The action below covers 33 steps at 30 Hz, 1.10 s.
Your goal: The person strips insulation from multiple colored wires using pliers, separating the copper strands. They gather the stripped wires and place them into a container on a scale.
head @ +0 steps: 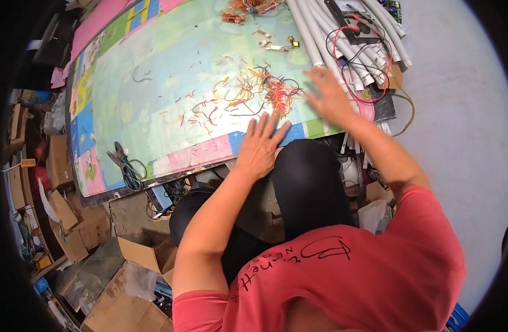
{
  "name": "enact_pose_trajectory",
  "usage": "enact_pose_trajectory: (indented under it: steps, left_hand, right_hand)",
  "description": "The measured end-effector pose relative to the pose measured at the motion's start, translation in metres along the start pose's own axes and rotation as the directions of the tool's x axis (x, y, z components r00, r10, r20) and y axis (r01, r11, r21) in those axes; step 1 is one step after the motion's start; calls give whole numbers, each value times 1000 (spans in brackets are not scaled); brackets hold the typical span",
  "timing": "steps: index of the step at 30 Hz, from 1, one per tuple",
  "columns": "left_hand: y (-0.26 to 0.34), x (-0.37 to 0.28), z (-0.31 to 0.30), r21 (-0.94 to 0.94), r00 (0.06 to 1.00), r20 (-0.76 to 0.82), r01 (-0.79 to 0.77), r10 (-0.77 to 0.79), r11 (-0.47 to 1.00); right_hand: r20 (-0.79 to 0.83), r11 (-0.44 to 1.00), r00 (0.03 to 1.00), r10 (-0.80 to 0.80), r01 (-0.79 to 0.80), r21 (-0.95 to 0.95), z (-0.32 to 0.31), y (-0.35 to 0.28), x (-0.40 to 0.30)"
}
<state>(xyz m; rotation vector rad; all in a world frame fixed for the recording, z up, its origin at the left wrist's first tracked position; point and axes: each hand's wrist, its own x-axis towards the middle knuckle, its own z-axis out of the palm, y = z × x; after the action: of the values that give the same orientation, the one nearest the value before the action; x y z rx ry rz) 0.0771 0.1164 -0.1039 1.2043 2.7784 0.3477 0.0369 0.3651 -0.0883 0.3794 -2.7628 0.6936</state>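
Note:
My left hand [260,145] rests at the near edge of the table, fingers spread and empty. Its fingertips reach the bottom of a loose heap of red, yellow and black wire scraps [280,95]. To the right of the heap my right hand [330,98], slightly blurred, is held with its fingers apart and nothing in it. Smaller wire offcuts [204,110] lie scattered to the left of the heap. Everything sits on a patterned play mat [154,108] under a clear-looking cover.
Scissors and pliers [127,168] lie at the table's near left corner. White corrugated tubes [308,31] and an analog multimeter [362,27] with red and black leads are at right. Small connectors [274,47] and copper wire [234,17] lie farther back. Cardboard boxes [144,251] crowd the floor.

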Motion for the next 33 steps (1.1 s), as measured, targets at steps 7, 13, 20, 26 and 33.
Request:
enact_pose_trajectory:
  steps: [7, 13, 20, 26, 33]
  left_hand:
    - [-25, 6, 42, -30, 1000, -2, 20, -20, 999]
    - [-89, -1, 28, 129, 907, -204, 397, -367, 909]
    - [-137, -24, 17, -35, 666, -437, 659, -604, 751]
    - [-141, -35, 25, -300, 282, -505, 829, -816, 472]
    - [-169, -53, 43, -332, 44, -466, 917, -884, 221]
  right_hand:
    - [-152, 949, 941, 303, -312, -39, 101, -20, -7]
    - [-126, 958, 955, 269, -251, 142, 159, -73, 56]
    - [-112, 945, 992, 62, -23, 325, 151, -71, 86]
    - [-141, 981, 972, 187, -178, 76, 163, -38, 106]
    - [14, 932, 996, -85, 74, 354, 173, -97, 110]
